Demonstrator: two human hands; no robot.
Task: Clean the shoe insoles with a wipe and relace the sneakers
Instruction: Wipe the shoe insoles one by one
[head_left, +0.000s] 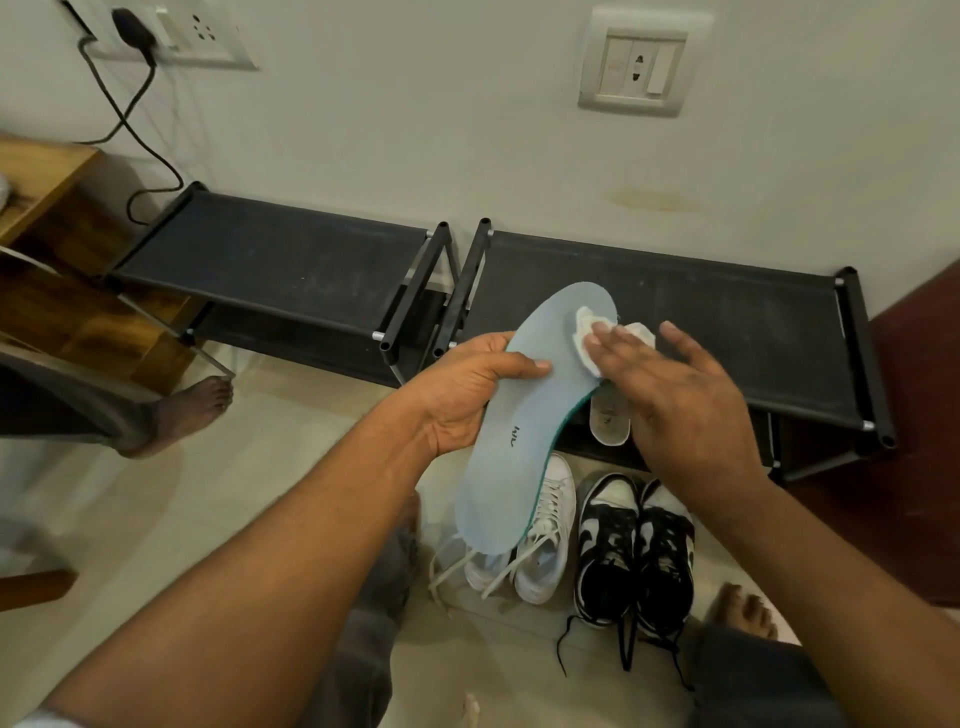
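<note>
My left hand grips a pale blue insole by its middle, thumb on top, holding it up over the floor. My right hand lies flat with straight fingers and presses a crumpled white wipe against the toe end of the insole. Below on the tiled floor stand a pair of white sneakers with loose laces and a pair of black-and-white sneakers with untied black laces. A second, whitish insole lies behind my right hand, partly hidden.
Two low black shoe racks stand against the wall. A wooden cabinet is at the left. A black cable hangs from a wall socket. Another person's bare foot rests at the left; my own foot is beside the sneakers.
</note>
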